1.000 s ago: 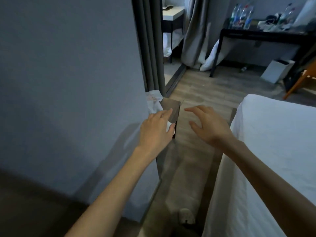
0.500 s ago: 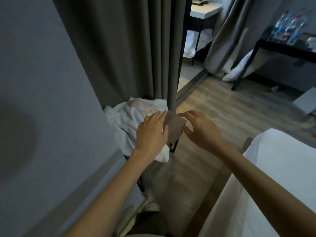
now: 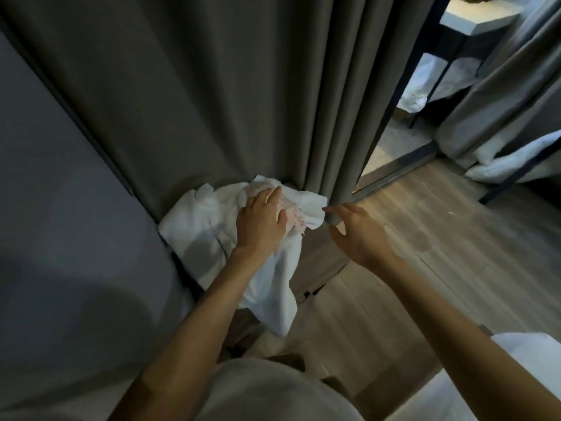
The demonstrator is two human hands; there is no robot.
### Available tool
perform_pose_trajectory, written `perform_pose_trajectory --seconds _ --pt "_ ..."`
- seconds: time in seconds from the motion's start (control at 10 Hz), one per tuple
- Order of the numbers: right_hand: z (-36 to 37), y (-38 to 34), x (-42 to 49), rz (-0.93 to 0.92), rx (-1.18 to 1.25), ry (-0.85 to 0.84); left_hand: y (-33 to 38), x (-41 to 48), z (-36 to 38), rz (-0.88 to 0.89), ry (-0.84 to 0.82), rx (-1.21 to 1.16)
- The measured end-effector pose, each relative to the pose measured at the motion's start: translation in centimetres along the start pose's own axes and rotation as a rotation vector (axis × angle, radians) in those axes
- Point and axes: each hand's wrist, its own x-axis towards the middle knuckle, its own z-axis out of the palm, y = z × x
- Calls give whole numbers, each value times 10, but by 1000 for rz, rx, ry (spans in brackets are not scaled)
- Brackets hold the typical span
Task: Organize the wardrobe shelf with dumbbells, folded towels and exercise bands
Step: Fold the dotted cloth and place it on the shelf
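A heap of white towels point(image 3: 197, 229) lies on a low wooden shelf point(image 3: 318, 262) at the foot of a grey curtain point(image 3: 243, 86). One towel end hangs over the shelf's front edge. A white cloth with small pink dots point(image 3: 291, 214) lies on top of the heap. My left hand point(image 3: 261, 223) rests flat on the heap with straight fingers, partly over the dotted cloth. My right hand point(image 3: 355, 229) hovers spread beside the curtain's lower hem, fingertips near the cloth's right corner, holding nothing. No dumbbells or exercise bands are in view.
A grey wall panel point(image 3: 60, 238) stands at the left. Wood flooring point(image 3: 425, 238) stretches to the right. A white bed corner point(image 3: 516, 375) is at bottom right. Dark-framed furniture with white bedding point(image 3: 440, 83) stands at the back right.
The view has swung left and down toward the towel heap. My left hand has moved from the shelf's corner onto the towels. My right hand has moved up to the curtain's hem.
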Motion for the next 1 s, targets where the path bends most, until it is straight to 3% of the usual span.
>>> perform_pose_trajectory --seconds 0.2,0.5,0.7,1.0 --pt "31 37 85 -35 106 -175 -21 36 15 -177 20 -52" --pt "94 66 190 -261 147 -458 -50 39 83 -522 -116 -23" --pt "130 83 224 -307 136 -640 -34 37 126 -802 -83 -65" --pt "196 84 251 -361 186 -796 -42 24 201 -1027 -168 -120"
